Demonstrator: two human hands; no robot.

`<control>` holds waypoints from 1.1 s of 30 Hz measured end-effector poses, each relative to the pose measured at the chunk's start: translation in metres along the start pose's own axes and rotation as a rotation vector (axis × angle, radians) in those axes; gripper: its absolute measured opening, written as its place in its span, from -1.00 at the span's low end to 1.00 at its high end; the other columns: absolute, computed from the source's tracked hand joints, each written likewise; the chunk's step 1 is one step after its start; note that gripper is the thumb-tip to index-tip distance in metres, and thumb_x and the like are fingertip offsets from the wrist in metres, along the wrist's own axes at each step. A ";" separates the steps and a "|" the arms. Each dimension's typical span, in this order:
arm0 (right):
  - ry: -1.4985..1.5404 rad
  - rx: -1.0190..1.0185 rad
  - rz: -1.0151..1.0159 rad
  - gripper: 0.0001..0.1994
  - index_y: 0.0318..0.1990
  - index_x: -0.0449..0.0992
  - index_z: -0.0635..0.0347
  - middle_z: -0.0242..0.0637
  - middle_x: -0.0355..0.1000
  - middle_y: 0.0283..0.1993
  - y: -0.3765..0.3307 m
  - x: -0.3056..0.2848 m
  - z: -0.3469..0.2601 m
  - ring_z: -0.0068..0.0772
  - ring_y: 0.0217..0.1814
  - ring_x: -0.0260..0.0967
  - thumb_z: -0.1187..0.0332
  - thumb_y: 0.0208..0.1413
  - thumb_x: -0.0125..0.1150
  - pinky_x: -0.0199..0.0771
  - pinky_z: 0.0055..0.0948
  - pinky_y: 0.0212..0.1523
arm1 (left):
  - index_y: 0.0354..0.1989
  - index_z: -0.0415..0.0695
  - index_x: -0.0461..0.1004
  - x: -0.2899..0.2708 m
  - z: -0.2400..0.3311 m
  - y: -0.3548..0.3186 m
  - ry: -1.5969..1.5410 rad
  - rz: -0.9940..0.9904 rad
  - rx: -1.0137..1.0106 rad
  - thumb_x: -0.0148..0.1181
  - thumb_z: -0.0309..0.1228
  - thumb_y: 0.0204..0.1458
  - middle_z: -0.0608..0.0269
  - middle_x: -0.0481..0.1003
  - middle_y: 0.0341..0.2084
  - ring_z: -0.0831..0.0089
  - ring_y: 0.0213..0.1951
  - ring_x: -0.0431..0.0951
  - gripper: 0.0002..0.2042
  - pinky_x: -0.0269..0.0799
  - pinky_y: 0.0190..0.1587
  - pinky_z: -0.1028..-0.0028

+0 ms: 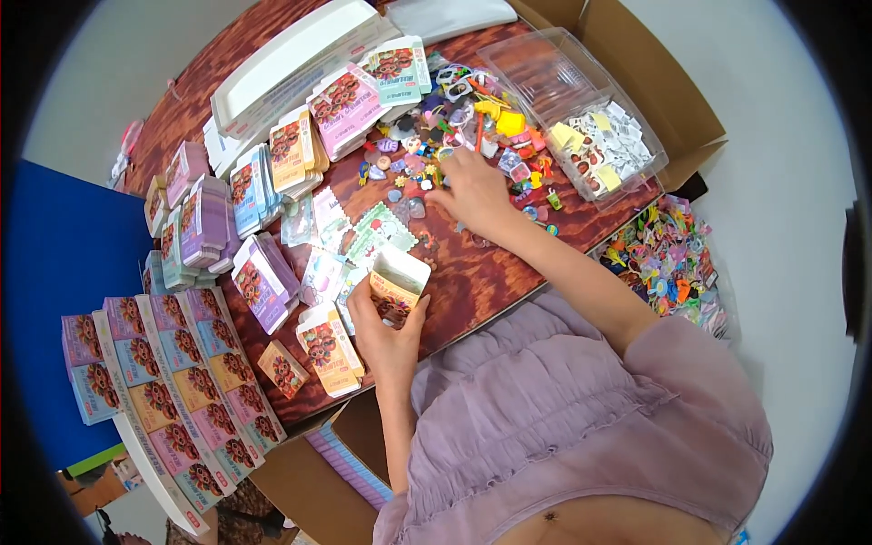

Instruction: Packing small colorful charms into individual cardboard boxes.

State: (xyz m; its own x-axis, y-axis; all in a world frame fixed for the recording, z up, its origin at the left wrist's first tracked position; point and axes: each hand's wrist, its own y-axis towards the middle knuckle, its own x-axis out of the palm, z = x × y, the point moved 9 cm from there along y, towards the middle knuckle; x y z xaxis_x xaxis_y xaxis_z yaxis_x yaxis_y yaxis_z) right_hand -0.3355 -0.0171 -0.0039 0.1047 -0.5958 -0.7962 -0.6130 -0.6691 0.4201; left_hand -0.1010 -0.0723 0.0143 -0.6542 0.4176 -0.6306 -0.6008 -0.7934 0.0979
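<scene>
While the left hand [391,341] holds a small yellow box [392,293], the right hand [477,189] reaches to a big heap of tiny toys [510,123]. The left grip is closed around the box, with the thumb on 1 side and the fingers on the other. The box has its open top facing up, and it is near the front edge of the red-brown surface [490,282]. The right grip is partly open, with its thumb apart from the fingers. Its fingertips are down at the toys, so I cannot tell if they have hold of 1.

Just past the left hand lie some cards, and 1 is a green card [380,232] with a wavy edge. Near them are piles of flat boxes, like a pink pile [348,111], a blue pile [255,191] and an orange pile [293,150]. To the right of the heap is a clear tray [639,111] with little white papers [627,136] in it. More tiny toys fill a clear bag [668,263] below the surface.
</scene>
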 end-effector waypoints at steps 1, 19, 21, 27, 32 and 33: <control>-0.001 -0.002 0.001 -0.72 -0.22 0.50 0.14 -0.25 0.37 -0.21 0.000 0.001 -0.001 -0.17 -0.09 0.40 0.21 -0.02 0.35 0.47 -0.17 -0.19 | 0.17 -0.27 0.26 -0.001 -0.001 0.000 0.000 -0.003 -0.013 0.53 -0.44 -0.22 -0.01 0.34 -0.02 0.13 -0.04 0.42 -0.26 0.40 -0.01 0.30; 0.142 0.113 -0.081 -0.88 -0.34 0.48 0.28 -0.15 0.47 -0.38 0.044 -0.068 0.080 -0.21 -0.32 0.48 0.42 0.03 0.25 0.40 -0.29 -0.28 | 0.20 -0.24 0.27 -0.001 -0.011 -0.007 -0.035 -0.069 -0.012 0.46 -0.52 -0.17 0.19 0.29 -0.06 0.40 -0.13 0.39 -0.31 0.57 -0.23 0.48; 0.060 0.058 -0.120 -0.88 -0.33 0.50 0.27 -0.14 0.48 -0.37 0.045 -0.066 0.070 -0.17 -0.31 0.46 0.41 0.03 0.23 0.40 -0.27 -0.26 | 0.21 -0.24 0.26 0.000 -0.013 -0.008 -0.087 -0.096 -0.071 0.49 -0.49 -0.19 0.13 0.31 -0.02 0.32 -0.08 0.42 -0.28 0.54 -0.17 0.42; 0.320 0.060 -0.533 -0.88 -0.34 0.52 0.24 -0.16 0.49 -0.37 0.003 -0.014 0.035 -0.17 -0.29 0.47 0.37 0.06 0.22 0.42 -0.26 -0.26 | 0.20 -0.19 0.31 0.022 0.012 -0.008 -0.344 -0.304 -0.079 0.54 -0.48 -0.25 0.09 0.18 0.26 0.25 0.19 0.37 -0.25 0.54 0.00 0.36; 0.703 -0.165 -0.803 -0.88 -0.39 0.52 0.29 -0.24 0.47 -0.41 -0.029 -0.011 -0.038 -0.26 -0.33 0.47 0.42 0.00 0.27 0.41 -0.32 -0.24 | 0.20 -0.22 0.37 0.045 0.038 -0.004 -0.452 -0.543 0.088 0.56 -0.44 -0.34 0.12 0.15 0.32 0.23 0.24 0.34 -0.21 0.42 0.18 0.30; 0.749 -0.202 -0.844 -0.90 -0.39 0.53 0.28 -0.26 0.49 -0.40 -0.027 -0.010 -0.047 -0.30 -0.32 0.47 0.42 0.02 0.27 0.41 -0.35 -0.24 | 0.20 -0.22 0.37 0.045 0.036 -0.005 -0.453 -0.546 0.090 0.56 -0.44 -0.34 0.12 0.15 0.32 0.23 0.24 0.34 -0.21 0.42 0.18 0.30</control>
State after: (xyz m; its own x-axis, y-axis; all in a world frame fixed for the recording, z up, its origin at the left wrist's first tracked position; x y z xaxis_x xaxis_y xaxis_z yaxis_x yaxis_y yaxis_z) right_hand -0.2826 -0.0139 0.0130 0.9042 0.0077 -0.4270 0.0045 -1.0000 -0.0086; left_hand -0.1438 -0.0332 0.0135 -0.3640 0.9031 -0.2280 -0.9197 -0.3872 -0.0655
